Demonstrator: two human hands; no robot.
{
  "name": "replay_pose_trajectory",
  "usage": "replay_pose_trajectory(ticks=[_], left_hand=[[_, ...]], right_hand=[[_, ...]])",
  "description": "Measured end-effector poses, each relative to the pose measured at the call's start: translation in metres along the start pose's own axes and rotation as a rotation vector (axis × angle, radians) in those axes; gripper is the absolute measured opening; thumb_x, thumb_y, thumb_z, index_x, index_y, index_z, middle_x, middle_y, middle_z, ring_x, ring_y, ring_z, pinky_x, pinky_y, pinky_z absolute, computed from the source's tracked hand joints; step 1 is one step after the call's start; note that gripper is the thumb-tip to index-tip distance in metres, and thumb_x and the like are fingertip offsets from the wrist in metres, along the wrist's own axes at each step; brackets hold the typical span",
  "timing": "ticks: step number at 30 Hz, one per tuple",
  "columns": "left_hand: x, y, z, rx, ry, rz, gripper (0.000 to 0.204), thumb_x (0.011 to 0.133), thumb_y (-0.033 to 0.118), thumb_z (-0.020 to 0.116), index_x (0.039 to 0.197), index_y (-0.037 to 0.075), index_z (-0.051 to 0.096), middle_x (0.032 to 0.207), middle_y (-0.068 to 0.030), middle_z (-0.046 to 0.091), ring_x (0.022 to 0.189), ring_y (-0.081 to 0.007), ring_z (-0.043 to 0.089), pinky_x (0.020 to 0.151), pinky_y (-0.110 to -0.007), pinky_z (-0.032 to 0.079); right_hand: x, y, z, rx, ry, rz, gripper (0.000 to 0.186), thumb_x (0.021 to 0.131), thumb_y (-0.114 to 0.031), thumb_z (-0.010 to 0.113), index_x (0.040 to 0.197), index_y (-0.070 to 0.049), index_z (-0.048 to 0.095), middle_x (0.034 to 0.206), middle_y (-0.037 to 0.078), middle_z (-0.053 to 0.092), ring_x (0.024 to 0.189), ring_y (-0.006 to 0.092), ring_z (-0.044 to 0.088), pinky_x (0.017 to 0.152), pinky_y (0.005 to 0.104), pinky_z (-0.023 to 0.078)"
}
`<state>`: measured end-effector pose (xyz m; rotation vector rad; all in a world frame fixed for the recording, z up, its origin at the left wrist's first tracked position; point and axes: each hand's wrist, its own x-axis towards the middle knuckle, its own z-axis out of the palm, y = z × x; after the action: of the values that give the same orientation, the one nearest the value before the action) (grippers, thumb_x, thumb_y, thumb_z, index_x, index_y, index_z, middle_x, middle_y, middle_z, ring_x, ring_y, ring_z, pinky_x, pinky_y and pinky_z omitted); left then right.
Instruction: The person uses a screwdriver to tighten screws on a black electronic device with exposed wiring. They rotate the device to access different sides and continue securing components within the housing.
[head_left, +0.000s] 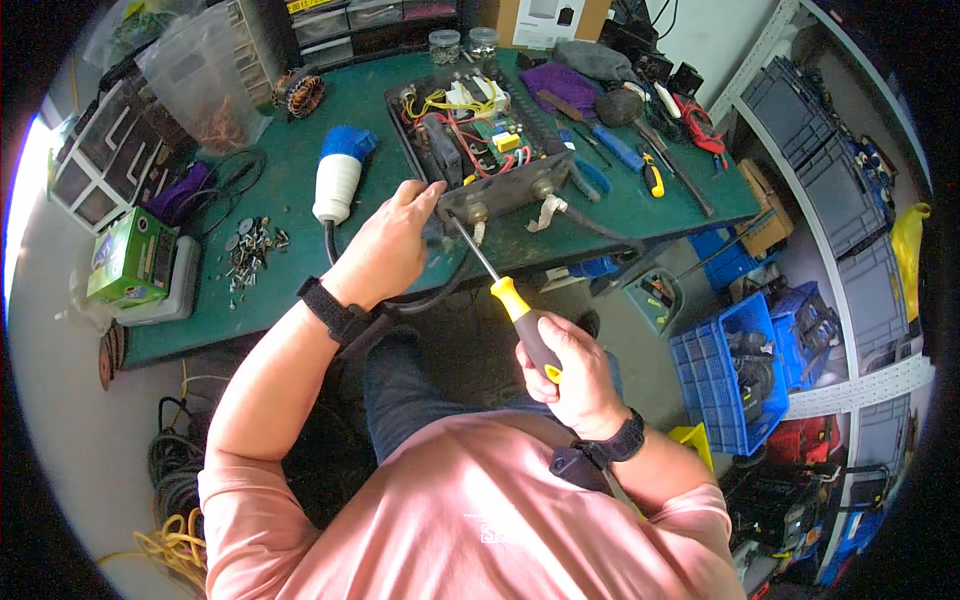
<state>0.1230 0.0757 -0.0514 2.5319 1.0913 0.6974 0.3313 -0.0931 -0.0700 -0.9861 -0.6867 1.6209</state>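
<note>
An open black electronics box (520,190) with coloured wires and circuit boards inside sits at the bench's front edge. Closed on its front left corner is my left hand (385,245), the fingertips partly hidden. My right hand (575,375) grips a screwdriver (515,308) by its black and yellow handle. The shaft slants up and left, its tip at the box's front left face beside a cable gland (477,211). Left of the box lies a blue and white industrial plug (340,175) with a black cable.
The green bench (300,180) also bears a pile of screws (252,250), a green carton (135,258), a wire-wound copper coil (298,93), a blue-handled tool (618,148) and red-handled leads (700,128). Blue crates (715,370) stand at the right by a metal shelf (850,250).
</note>
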Motion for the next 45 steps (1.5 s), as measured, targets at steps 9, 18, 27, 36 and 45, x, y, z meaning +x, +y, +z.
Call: replay_pose_trajectory(ticks=[9,18,27,36,45], left_hand=[[-0.001,0.003,-0.003,-0.004,-0.049,-0.043,0.072,0.069,-0.011,0.053,0.139,-0.004,0.038,0.128,-0.0246,0.047,0.12,-0.0416,0.049,0.101,-0.041,0.044],[0.001,0.002,-0.001,-0.045,-0.019,-0.03,0.073,0.071,-0.011,0.053,0.141,-0.003,0.035,0.128,-0.0252,0.047,0.119,-0.0421,0.049,0.101,-0.041,0.044],[0.013,-0.006,-0.003,-0.028,0.038,-0.005,0.067,0.073,-0.005,0.062,0.137,-0.002,0.041,0.114,-0.0204,0.053,0.104,-0.0363,0.057,0.09,-0.039,0.048],[0.034,-0.007,-0.025,0.362,-0.118,0.052,0.061,0.066,0.01,0.079,0.121,0.002,0.054,0.104,-0.0174,0.059,0.101,-0.036,0.06,0.086,-0.042,0.05],[0.049,0.01,-0.036,0.794,-0.191,0.244,0.031,0.072,0.038,0.075,0.087,0.012,0.068,0.092,-0.0032,0.062,0.096,-0.0228,0.062,0.072,-0.038,0.056]], right_hand=[[0.003,-0.006,0.004,-1.525,0.257,-0.895,0.042,0.081,-0.011,0.07,0.122,-0.006,0.061,0.083,0.011,0.056,0.065,0.0258,0.058,0.057,0.0373,0.049],[0.012,0.003,-0.005,-0.662,0.31,-0.473,0.034,0.092,-0.014,0.061,0.124,-0.005,0.054,0.093,0.005,0.054,0.075,0.0166,0.056,0.063,0.0296,0.047],[0.014,-0.004,-0.003,-1.314,0.304,-1.342,0.043,0.071,0.0,0.077,0.111,-0.005,0.061,0.098,0.012,0.054,0.087,0.027,0.053,0.077,0.0364,0.045],[0.008,-0.017,-0.005,-0.664,0.405,-0.803,0.04,0.097,-0.02,0.057,0.131,-0.001,0.047,0.104,0.012,0.055,0.073,0.0164,0.053,0.066,0.0298,0.046],[0.01,-0.023,-0.015,-0.909,0.345,-0.873,0.035,0.094,-0.016,0.062,0.122,0.003,0.052,0.086,0.014,0.064,0.074,0.0192,0.063,0.068,0.0313,0.05]])
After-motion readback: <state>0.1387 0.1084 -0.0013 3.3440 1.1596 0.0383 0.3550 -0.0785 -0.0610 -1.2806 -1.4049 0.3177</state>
